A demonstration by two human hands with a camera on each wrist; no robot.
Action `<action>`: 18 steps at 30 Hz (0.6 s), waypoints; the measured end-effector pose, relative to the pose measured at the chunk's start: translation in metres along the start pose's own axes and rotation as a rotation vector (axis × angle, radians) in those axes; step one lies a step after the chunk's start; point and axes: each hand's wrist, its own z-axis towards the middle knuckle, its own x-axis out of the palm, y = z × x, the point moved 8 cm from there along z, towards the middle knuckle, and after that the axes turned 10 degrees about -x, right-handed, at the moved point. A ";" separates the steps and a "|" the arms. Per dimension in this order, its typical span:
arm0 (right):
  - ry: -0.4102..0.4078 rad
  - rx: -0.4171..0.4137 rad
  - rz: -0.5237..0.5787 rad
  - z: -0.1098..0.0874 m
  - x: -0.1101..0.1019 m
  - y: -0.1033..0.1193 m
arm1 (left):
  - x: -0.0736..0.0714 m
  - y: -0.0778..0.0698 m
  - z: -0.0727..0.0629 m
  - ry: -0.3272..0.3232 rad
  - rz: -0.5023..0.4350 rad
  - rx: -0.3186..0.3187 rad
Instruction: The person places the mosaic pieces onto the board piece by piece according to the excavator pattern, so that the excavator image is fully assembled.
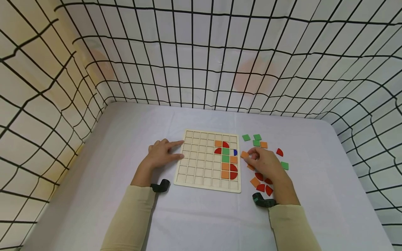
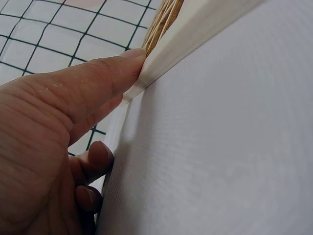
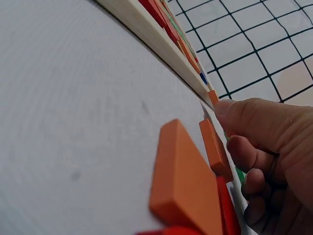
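Orange and square, a small flat tile [image 1: 244, 154] is pinched between the thumb and fingers of the right hand [image 1: 266, 164]. It sits just beside the right rim of a pale, gridded square board [image 1: 198, 160], roughly level with a small blue half-round piece [image 1: 235, 152] in the rightmost column; that sideways relation to the rim looks like the one that matters. Being square, the tile has no long axis. The right hand is clearly nearer; across the board, the left hand [image 1: 159, 153] has its thumb and index finger spread, both tips at the left rim.

Only the head view gives the layout, with a green square tile [image 1: 284, 165] and a red rounded wedge [image 1: 280, 152] to the right of the right hand. The right wrist view adds the thickness of a loose orange block [image 3: 188, 176] on the white cloth [image 3: 73, 122], but the thumb hides much of the pinched tile, so I cannot tell whether it touches the rim.
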 end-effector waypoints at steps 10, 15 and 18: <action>-0.034 -0.113 0.043 0.001 0.004 0.030 | 0.002 0.000 0.001 0.009 0.005 -0.014; -0.032 -0.208 0.028 0.003 0.014 0.051 | 0.002 0.001 0.000 0.011 0.002 -0.017; -0.018 -0.243 0.021 0.004 0.021 0.063 | 0.002 0.001 0.001 0.012 0.004 -0.019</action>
